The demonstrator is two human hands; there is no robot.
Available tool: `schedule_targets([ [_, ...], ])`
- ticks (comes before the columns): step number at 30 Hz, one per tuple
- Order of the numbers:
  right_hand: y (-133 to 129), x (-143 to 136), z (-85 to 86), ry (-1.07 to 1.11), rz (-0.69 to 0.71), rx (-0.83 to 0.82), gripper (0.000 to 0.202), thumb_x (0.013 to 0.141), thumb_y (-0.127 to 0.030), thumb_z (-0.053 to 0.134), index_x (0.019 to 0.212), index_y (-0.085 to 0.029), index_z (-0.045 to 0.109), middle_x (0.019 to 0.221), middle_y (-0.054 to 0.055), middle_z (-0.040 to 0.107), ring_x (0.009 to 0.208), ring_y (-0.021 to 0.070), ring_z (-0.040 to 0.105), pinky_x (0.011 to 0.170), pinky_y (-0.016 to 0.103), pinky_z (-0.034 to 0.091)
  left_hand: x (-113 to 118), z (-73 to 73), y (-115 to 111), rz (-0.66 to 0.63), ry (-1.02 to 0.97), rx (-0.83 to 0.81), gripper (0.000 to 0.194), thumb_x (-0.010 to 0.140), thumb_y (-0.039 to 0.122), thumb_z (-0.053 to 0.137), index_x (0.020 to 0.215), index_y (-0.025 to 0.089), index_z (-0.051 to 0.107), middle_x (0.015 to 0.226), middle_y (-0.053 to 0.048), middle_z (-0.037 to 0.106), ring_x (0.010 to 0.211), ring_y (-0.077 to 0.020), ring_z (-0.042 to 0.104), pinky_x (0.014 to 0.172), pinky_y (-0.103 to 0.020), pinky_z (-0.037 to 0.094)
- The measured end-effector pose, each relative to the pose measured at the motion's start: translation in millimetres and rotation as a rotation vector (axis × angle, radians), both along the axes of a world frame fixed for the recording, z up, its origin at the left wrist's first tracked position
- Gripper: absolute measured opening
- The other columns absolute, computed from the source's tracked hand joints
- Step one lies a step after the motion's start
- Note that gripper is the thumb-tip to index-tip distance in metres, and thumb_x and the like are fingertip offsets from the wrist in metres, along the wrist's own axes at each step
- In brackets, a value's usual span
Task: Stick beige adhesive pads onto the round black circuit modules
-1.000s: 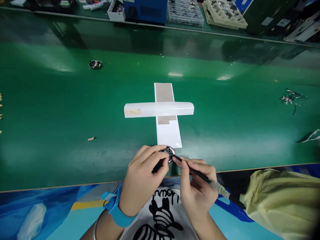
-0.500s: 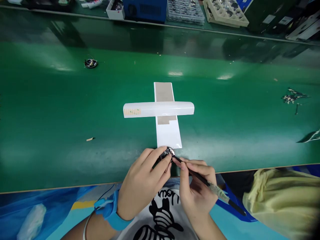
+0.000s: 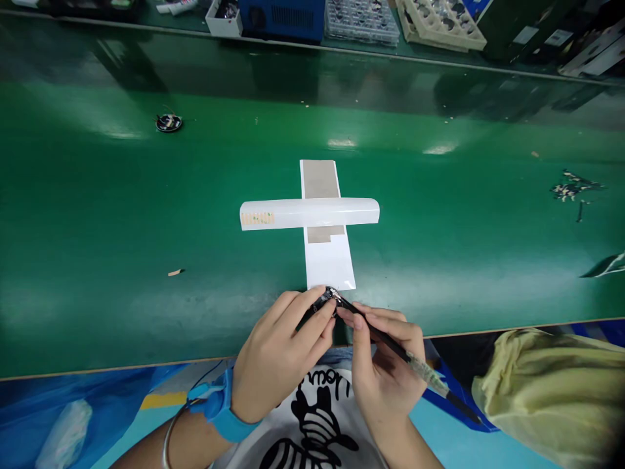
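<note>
My left hand (image 3: 286,348) is closed around a small round dark part with a shiny metal face (image 3: 331,292), at the table's near edge. Its fingers cover most of that part. Pinched between my right thumb and fingers is a slim black pen-like tool (image 3: 390,343) with tape wrapped round its rear. Its tip meets the upper right of the round part, and my right hand (image 3: 388,365) is close beside the left fingertips. Just beyond the hands lies a white sheet with grey areas (image 3: 328,264). Across it rests a curled white strip (image 3: 322,212) bearing small tan pieces at its left end.
A similar round part (image 3: 168,122) sits far left on the green table (image 3: 219,156), with a small tan scrap (image 3: 174,272) nearer. Small dark pieces (image 3: 569,189) lie right. A shelf behind holds a blue box (image 3: 283,19), clear trays (image 3: 362,23) and a cream tray (image 3: 442,25).
The tool's tip has shifted slightly up and left over the round part, and my right fingers have moved a little with it. My left hand keeps its hold.
</note>
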State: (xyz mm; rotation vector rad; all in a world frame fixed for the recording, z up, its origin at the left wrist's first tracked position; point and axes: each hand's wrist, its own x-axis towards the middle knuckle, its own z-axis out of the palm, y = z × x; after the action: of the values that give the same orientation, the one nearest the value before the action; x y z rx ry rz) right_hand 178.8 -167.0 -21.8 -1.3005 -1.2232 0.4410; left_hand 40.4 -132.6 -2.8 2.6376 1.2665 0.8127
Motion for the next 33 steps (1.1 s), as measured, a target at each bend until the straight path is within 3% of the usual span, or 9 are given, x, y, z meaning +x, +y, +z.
schedule_targets([
  [11, -0.8, -3.5, -2.0, 0.04, 0.004, 0.035, 0.034, 0.084, 0.006, 0.054, 0.105, -0.021, 0.057, 0.094, 0.005, 0.062, 0.091, 0.0184, 0.07, 0.068, 0.031, 0.068, -2.3, 0.5, 2.2, -0.082, 0.056, 0.039, 0.027, 0.089, 0.009, 0.058, 0.115, 0.005, 0.065, 0.112, -0.013, 0.069, 0.1, -0.0282, 0.059, 0.079, -0.041, 0.055],
  [14, -1.6, -1.2, -0.6, 0.044, 0.019, 0.035, 0.034, 0.084, 0.005, 0.055, 0.104, -0.021, 0.056, 0.094, 0.005, 0.062, 0.093, 0.0184, 0.069, 0.068, 0.031, 0.067, 0.0, 2.6, 3.3, -0.049, 0.04, -0.051, 0.028, 0.092, 0.012, 0.055, 0.118, 0.008, 0.063, 0.112, -0.013, 0.066, 0.096, -0.0262, 0.057, 0.078, -0.041, 0.055],
  [17, 6.0, 10.0, 13.7, 0.063, 0.017, 0.067, 0.03, 0.083, 0.003, 0.058, 0.102, -0.021, 0.056, 0.092, 0.004, 0.062, 0.09, 0.0181, 0.069, 0.068, 0.03, 0.066, 3.1, 3.2, 3.5, -0.029, 0.039, -0.134, 0.031, 0.093, 0.014, 0.052, 0.122, 0.011, 0.06, 0.112, -0.012, 0.063, 0.093, -0.0253, 0.056, 0.076, -0.042, 0.055],
  [21, 45.7, 34.3, 52.1, 0.139, 0.098, 0.02, 0.017, 0.085, -0.007, 0.063, 0.094, -0.021, 0.058, 0.093, 0.003, 0.063, 0.085, 0.0168, 0.07, 0.072, 0.031, 0.065, -2.5, 11.0, 7.6, -0.037, -0.032, -0.271, 0.044, 0.095, 0.018, 0.047, 0.139, 0.014, 0.046, 0.118, -0.012, 0.058, 0.101, -0.0256, 0.055, 0.084, -0.042, 0.054],
  [24, 95.2, 41.7, 69.3, 0.17, 0.344, -0.091, 0.012, 0.083, -0.016, 0.069, 0.088, -0.02, 0.058, 0.084, 0.0, 0.066, 0.073, 0.0147, 0.072, 0.072, 0.03, 0.065, -16.0, 22.4, 18.3, 0.063, -0.137, -0.331, 0.047, 0.096, 0.02, 0.04, 0.142, 0.012, 0.04, 0.131, -0.013, 0.053, 0.119, -0.024, 0.05, 0.101, -0.041, 0.046],
  [28, 158.3, 21.3, 51.8, 0.283, 0.666, -0.255, 0.028, 0.074, -0.026, 0.077, 0.085, -0.023, 0.052, 0.074, -0.005, 0.066, 0.064, 0.0156, 0.073, 0.06, 0.028, 0.064, -30.0, 25.1, 35.3, 0.206, -0.004, -0.265, 0.044, 0.095, 0.018, 0.037, 0.137, 0.009, 0.046, 0.14, -0.013, 0.051, 0.131, -0.0266, 0.043, 0.11, -0.046, 0.038],
  [33, 189.5, -15.0, 15.3, 0.36, 0.661, -0.3, 0.034, 0.072, -0.03, 0.077, 0.084, -0.025, 0.046, 0.072, -0.007, 0.06, 0.06, 0.0131, 0.072, 0.056, 0.026, 0.063, -29.9, 11.7, 42.0, 0.234, 0.103, -0.283, 0.045, 0.095, 0.019, 0.037, 0.137, 0.007, 0.047, 0.145, -0.012, 0.048, 0.139, -0.0275, 0.036, 0.117, -0.049, 0.03],
])
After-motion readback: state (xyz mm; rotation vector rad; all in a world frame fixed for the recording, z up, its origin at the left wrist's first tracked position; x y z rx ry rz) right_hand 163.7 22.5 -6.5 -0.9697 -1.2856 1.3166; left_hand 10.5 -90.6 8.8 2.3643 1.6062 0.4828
